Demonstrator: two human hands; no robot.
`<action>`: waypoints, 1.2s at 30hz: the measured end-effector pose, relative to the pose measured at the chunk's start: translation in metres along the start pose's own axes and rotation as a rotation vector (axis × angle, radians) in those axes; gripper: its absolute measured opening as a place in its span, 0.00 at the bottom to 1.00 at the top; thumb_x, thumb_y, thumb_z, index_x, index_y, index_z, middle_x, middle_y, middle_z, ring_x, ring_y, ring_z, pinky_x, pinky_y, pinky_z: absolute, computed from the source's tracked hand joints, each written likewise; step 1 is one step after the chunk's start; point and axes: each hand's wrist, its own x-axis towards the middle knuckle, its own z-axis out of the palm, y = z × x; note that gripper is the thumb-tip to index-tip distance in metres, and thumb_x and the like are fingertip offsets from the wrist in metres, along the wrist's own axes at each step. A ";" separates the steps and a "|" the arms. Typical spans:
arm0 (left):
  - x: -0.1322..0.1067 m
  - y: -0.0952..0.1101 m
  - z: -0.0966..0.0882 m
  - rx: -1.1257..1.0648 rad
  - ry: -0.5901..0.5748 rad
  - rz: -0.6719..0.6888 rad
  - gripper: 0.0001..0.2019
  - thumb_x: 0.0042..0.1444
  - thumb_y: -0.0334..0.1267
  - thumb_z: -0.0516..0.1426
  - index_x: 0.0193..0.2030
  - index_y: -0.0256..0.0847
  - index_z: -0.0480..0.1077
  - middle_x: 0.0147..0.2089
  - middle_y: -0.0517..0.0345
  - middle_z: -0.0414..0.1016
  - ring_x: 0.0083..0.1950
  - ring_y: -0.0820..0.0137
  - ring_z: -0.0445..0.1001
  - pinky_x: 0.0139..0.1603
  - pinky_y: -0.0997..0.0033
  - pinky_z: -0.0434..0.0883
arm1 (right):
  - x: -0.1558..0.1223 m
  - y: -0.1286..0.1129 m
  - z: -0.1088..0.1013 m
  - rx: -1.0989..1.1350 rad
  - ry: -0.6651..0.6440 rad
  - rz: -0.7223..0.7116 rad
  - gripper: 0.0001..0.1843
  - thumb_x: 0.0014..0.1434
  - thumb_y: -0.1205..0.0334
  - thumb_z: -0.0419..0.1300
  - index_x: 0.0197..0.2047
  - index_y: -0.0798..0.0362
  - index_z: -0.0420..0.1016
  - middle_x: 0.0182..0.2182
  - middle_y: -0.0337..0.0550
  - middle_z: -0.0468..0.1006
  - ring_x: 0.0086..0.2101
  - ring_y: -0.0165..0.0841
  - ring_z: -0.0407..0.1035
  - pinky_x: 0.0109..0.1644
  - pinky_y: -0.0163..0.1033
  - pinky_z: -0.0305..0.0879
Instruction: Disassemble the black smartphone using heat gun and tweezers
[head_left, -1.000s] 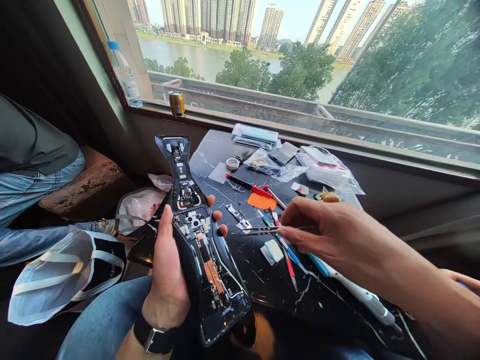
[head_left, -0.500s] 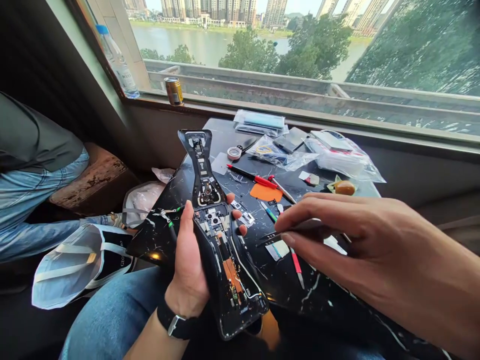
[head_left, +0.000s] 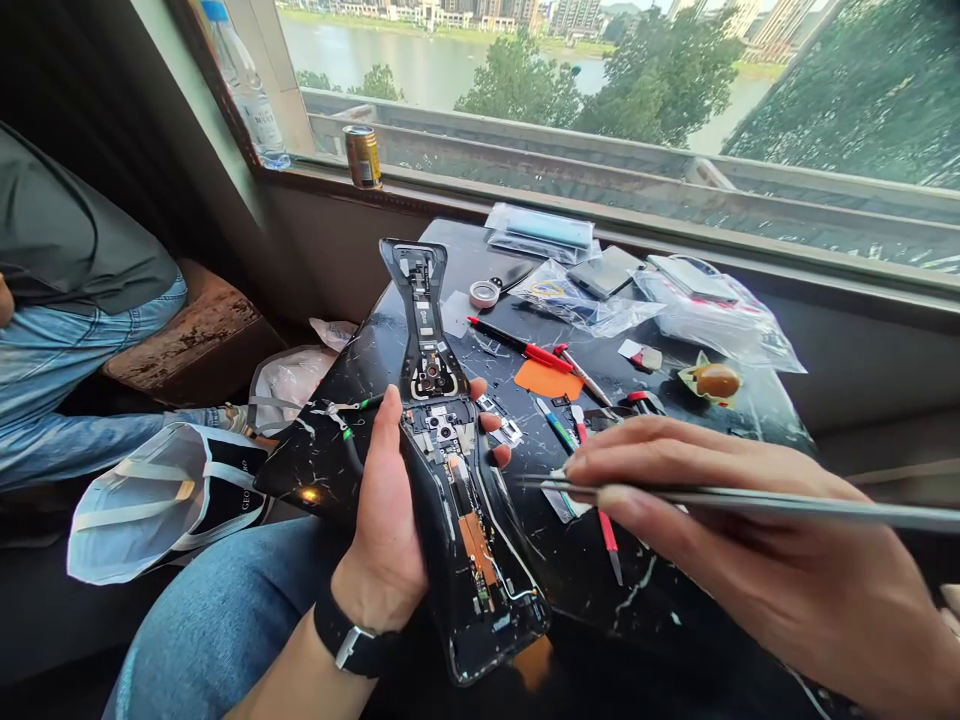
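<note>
A left hand is gripping an opened phone at the near side of a black table, its thumb pressing the left edge and its fingertips curling around the right, while the right hand is pinching tweezers whose tips are pointing toward the phone's right edge, contact being impossible to tell. Beyond them, a pen is lying just behind an orange card, a tape roll is resting farther back, and a can and a bottle are standing on the windowsill.
</note>
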 end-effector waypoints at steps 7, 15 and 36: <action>0.001 0.001 0.003 0.049 0.051 0.012 0.32 0.71 0.62 0.46 0.59 0.37 0.77 0.40 0.46 0.82 0.35 0.60 0.83 0.34 0.62 0.82 | -0.006 0.001 0.006 0.094 -0.133 -0.148 0.12 0.70 0.60 0.67 0.55 0.37 0.81 0.46 0.36 0.86 0.42 0.29 0.82 0.46 0.29 0.78; 0.000 0.000 0.005 0.064 0.061 0.017 0.33 0.71 0.62 0.46 0.63 0.37 0.75 0.40 0.45 0.82 0.35 0.60 0.83 0.35 0.62 0.82 | -0.001 0.004 0.010 0.122 -0.128 -0.145 0.10 0.69 0.60 0.67 0.52 0.40 0.84 0.44 0.40 0.86 0.39 0.32 0.83 0.42 0.31 0.79; 0.002 0.000 0.004 0.088 0.061 0.028 0.33 0.72 0.62 0.45 0.62 0.37 0.75 0.40 0.46 0.81 0.35 0.60 0.83 0.35 0.62 0.82 | -0.002 0.003 0.010 0.104 -0.184 -0.169 0.11 0.71 0.62 0.66 0.54 0.41 0.80 0.46 0.37 0.84 0.41 0.27 0.82 0.45 0.26 0.77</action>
